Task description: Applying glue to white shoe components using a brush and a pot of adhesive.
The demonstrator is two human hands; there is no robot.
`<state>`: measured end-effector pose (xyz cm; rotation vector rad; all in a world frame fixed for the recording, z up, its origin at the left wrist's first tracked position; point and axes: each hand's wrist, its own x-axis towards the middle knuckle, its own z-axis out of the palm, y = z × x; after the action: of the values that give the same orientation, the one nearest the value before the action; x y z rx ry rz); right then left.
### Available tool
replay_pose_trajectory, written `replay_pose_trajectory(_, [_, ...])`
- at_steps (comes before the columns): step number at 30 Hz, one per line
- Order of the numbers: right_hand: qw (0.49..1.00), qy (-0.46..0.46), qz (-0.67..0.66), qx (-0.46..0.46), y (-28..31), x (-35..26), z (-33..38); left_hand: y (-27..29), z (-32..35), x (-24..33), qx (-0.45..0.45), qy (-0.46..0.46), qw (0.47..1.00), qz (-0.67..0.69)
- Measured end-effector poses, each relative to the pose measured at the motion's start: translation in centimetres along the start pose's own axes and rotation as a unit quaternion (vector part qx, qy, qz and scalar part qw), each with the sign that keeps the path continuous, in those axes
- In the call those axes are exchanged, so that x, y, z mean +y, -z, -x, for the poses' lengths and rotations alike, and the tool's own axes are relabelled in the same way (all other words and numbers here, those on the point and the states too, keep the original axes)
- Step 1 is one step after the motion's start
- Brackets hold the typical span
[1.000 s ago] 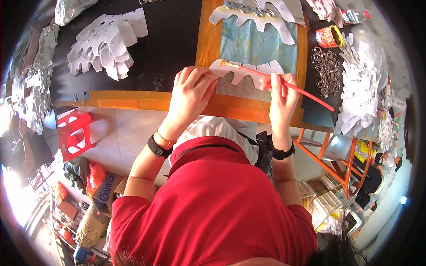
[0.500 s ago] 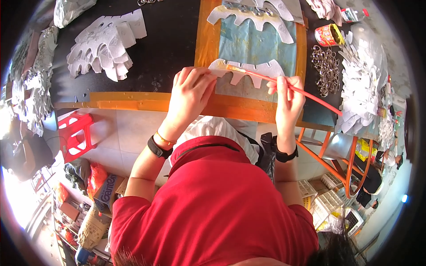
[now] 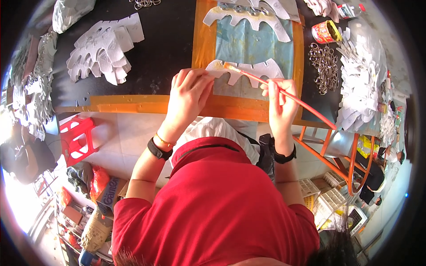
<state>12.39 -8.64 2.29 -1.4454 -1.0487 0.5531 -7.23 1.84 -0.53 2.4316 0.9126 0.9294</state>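
A white scalloped cut-out piece with several tabs lies on the blue-green sheet at the table's near side. At its left end my left hand is closed, fingertips pressed on the edge of the piece. My right hand grips a long red-handled brush like a pen. The bristles touch the upper left part of the piece, where a yellowish smear shows. Farther back on the same sheet rest other white cut-outs, with metal rings along their upper edge.
On the left stands a fanned pile of white cut-outs. To the right lie a heap of metal rings, a red-and-yellow tub and a large stack of white pieces. Orange tape runs along the table's front edge.
My right hand has shifted a little to the left with the brush, and the handle's rear end has swung nearer. My left hand keeps its place on the cut-out piece.
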Motion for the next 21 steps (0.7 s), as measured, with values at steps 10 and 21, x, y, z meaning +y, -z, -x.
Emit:
replay_pose_trajectory(10, [0.996, 0.059, 0.061, -0.033, 1.2, -0.5, 0.8, 0.0, -0.2, 0.2, -0.014, 0.007, 1.000, -0.001])
replay_pose_trajectory(21, [0.982, 0.103, 0.111, -0.112, 2.3, -2.4, 0.6, 0.7, -0.1, 1.0, -0.015, 0.009, 1.000, -0.001])
